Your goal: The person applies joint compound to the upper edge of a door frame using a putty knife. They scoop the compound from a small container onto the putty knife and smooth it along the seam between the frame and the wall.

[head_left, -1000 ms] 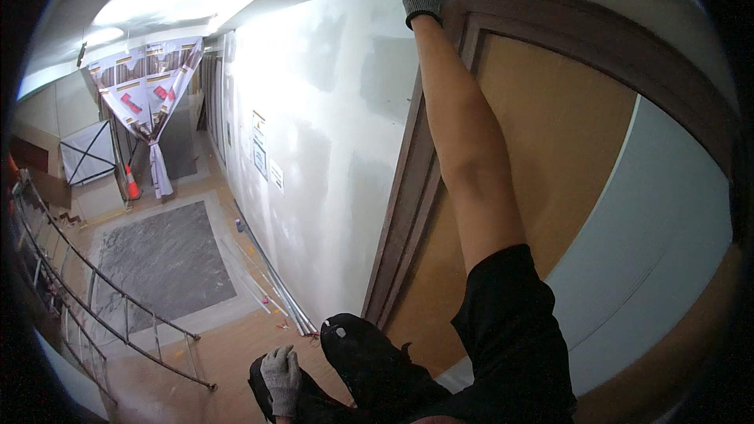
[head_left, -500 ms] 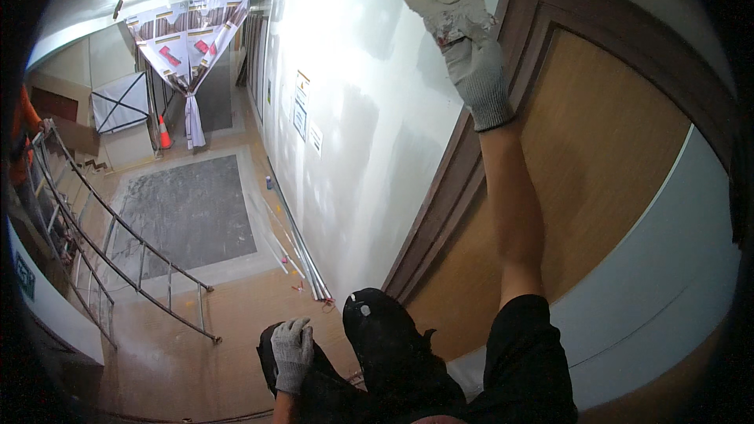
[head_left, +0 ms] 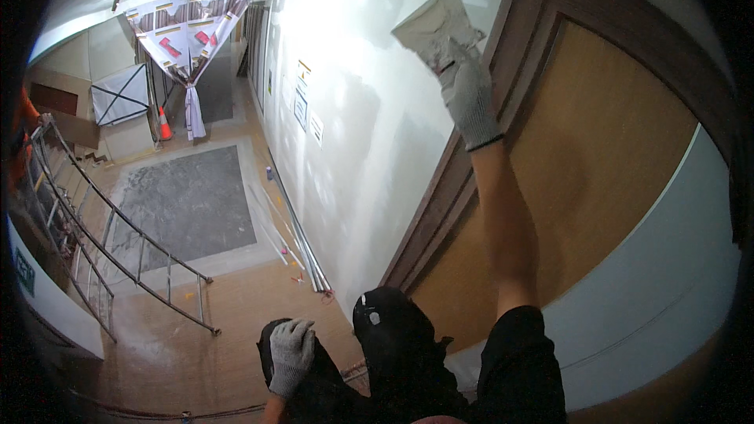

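Grey knit glove on the right hand (head_left: 471,98), upper right of frame, closed around a broad scraper (head_left: 436,27); blade fanned toward upper centre, smeared with pale paste. Held up in front of the patchy white wall (head_left: 353,149), just beside the brown door frame (head_left: 534,16); blade contact with wall: cannot tell.

Matching glove on the left hand (head_left: 292,349), lower centre, laid over a knee of the black trousers (head_left: 400,338); fingers bent, tool-free as far as visible, how tightly closed cannot tell.

Right side: wood-coloured door panel (head_left: 628,118) behind the bare right forearm, pale panel (head_left: 652,267) next to it. Centre: paper notices (head_left: 301,110) on the wall, long metal bars (head_left: 312,267) along its foot. Left side: metal ladder-like frame (head_left: 168,276), partly over a dark grey floor patch (head_left: 188,204). Upper left: tied printed sheet (head_left: 192,39), orange cone (head_left: 165,124) near it. Far left edge: orange sleeve (head_left: 27,114), mostly in shadow.
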Demonstrator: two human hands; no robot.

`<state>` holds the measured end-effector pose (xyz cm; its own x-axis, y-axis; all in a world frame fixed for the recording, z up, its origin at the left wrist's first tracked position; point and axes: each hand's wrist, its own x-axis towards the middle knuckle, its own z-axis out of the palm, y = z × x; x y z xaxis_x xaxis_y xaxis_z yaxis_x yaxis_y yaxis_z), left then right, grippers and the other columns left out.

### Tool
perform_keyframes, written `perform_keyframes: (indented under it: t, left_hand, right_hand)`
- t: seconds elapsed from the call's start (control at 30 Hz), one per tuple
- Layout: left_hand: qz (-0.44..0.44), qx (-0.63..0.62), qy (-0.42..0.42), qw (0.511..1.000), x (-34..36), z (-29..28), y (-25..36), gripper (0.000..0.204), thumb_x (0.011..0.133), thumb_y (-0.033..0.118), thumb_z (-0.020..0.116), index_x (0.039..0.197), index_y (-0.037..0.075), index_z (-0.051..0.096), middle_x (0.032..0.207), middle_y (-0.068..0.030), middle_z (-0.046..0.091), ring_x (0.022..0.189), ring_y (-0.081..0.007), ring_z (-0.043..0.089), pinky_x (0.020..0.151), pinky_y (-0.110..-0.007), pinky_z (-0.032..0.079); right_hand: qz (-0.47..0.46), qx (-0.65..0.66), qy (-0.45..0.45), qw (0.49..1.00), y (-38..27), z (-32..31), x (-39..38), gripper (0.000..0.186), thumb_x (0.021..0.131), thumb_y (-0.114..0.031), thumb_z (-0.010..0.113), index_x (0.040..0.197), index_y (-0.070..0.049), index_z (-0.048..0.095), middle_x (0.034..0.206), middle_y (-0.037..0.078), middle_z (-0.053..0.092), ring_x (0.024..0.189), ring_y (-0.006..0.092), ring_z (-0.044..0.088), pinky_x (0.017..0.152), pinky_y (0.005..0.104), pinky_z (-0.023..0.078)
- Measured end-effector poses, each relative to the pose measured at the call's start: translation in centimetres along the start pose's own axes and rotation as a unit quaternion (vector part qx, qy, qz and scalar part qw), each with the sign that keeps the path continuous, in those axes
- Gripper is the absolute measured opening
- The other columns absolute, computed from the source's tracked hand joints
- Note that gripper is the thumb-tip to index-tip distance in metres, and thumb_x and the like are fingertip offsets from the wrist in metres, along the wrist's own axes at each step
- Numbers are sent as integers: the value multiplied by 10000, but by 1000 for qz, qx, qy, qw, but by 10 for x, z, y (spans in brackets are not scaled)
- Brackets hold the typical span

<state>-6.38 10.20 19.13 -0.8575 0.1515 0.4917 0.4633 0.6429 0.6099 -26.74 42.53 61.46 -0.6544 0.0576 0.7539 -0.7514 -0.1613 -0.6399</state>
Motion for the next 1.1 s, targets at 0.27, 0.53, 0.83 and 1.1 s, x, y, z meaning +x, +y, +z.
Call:
perform_keyframes:
  t: [0.27,0.53,0.83,1.1]
  left_hand:
    - [35,14,-24,999,10,27,8,207,923,212,656,1084,90,697,1089,-138,689,1045,-352,621,935,-477,456]
    - [-35,42,-17,998,13,43,5,237,924,242,661,1106,95,700,1111,-134,689,1052,-353,623,944,-481,456]
    - [-73,-19,-57,996,37,24,11,226,923,253,656,1072,95,718,1073,-139,701,1022,-367,632,924,-476,471]
    - [-87,-17,-66,994,144,-53,70,214,920,201,659,1086,77,713,1100,-156,704,1016,-365,650,916,-462,491]
  right_hand:
    - [-272,-514,21,813,-54,-27,71,352,1028,-196,542,1308,15,579,1214,224,666,1102,316,665,957,397,519]
    - [-433,-628,-208,613,-104,-6,99,543,901,74,417,1414,-57,539,1430,130,569,1317,339,529,1102,438,420]
    - [-574,-603,-107,543,-68,-8,123,500,855,78,523,1304,-105,642,1280,162,643,1175,356,609,999,430,487]
    - [-484,-512,-169,690,-23,-6,200,342,1039,-81,520,1373,-61,592,1310,134,661,1250,262,617,1051,370,492]
